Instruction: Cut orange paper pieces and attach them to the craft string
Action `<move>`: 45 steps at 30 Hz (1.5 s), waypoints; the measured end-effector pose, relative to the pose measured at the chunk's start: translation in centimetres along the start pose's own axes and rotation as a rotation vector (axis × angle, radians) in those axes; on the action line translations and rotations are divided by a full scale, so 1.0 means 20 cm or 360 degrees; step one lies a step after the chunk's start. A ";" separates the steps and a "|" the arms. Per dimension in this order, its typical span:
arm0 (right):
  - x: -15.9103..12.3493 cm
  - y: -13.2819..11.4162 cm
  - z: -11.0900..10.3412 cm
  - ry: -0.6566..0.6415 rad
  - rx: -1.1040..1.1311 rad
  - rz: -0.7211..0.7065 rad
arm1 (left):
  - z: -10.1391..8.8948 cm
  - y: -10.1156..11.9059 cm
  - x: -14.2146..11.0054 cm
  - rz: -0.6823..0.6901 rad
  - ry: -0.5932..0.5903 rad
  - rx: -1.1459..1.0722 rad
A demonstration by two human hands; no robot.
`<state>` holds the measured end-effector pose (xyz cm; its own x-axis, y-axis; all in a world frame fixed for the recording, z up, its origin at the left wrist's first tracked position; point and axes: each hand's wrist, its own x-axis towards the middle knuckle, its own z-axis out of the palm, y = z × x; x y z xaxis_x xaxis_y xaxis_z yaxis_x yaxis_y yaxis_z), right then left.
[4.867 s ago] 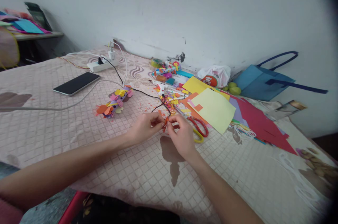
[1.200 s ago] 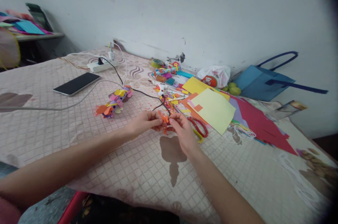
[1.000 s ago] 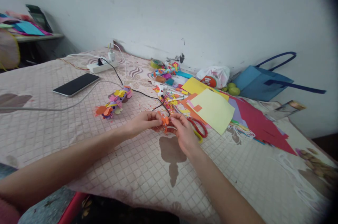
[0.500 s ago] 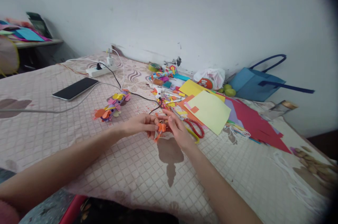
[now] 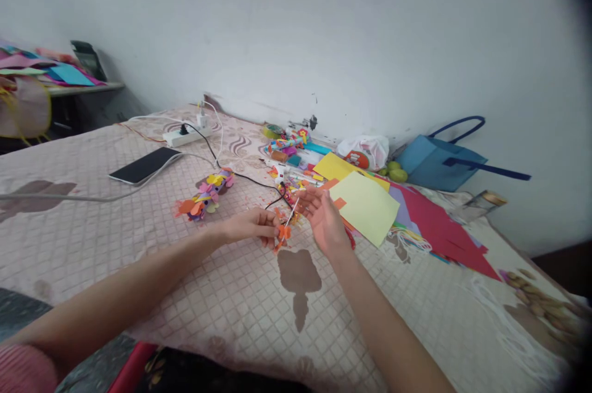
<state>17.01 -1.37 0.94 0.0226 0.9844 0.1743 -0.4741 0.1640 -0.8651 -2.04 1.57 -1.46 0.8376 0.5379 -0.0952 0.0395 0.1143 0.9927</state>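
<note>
our left hand (image 5: 250, 229) pinches a small orange paper flower (image 5: 282, 233) just above the quilted bedspread (image 5: 139, 239) — a thin pale string (image 5: 290, 216) runs from it up and right toward our right hand (image 5: 324, 217), fingers loosely open, which seems to hold the string's far end.

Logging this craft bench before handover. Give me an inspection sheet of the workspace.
Surface: bed cover, pink checked, brown motifs.
Job's things: small orange paper flower on a thin white thread.
Clutter: yellow paper sheets, red sheet, paper flower garland, phone, paper scraps.
Grips: left hand pinches the flower; right hand open, fingers at the thread's upper end.
Cables: black cord, white cable, power strip.
Surroundings: white wall, blue bag.
</note>
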 end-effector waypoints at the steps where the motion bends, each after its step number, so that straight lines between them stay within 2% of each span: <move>1: 0.01 -0.01 0.00 0.0008 -0.0009 -0.0014 | 0.00 0.00 0.00 0.0011 -0.0002 -0.0003; 7: 0.06 -0.08 0.05 -0.0008 -0.0153 -0.0078 | -0.02 0.01 0.00 0.0080 0.0031 -0.0068; 13: 0.12 -0.18 0.16 -0.0064 -0.0375 -0.0127 | -0.02 0.03 -0.01 0.0110 0.0114 -0.0187; 20: 0.23 -0.32 0.28 -0.0183 -0.0435 -0.0297 | -0.04 0.03 -0.02 0.0110 0.0215 -0.0274; 25: 0.32 -0.38 0.35 -0.0233 -0.0544 -0.0365 | -0.07 -0.03 0.00 0.0088 0.0349 -0.0170; 31: 0.40 -0.39 0.42 -0.0240 -0.0649 -0.0416 | -0.10 -0.05 0.02 0.0095 0.0449 0.0047; 40: 0.52 -0.45 0.47 -0.0204 -0.0707 -0.0497 | -0.10 -0.08 0.04 0.0102 0.0365 0.0133; 45: 0.56 -0.51 0.47 -0.0204 -0.0694 -0.0561 | -0.09 -0.10 0.05 0.0089 0.0215 0.0231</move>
<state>13.81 7.31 16.17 -0.0060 0.8544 0.5195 -0.0499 0.5186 -0.8535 -2.27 3.33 -3.63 0.7603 0.6484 -0.0393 0.0816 -0.0353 0.9960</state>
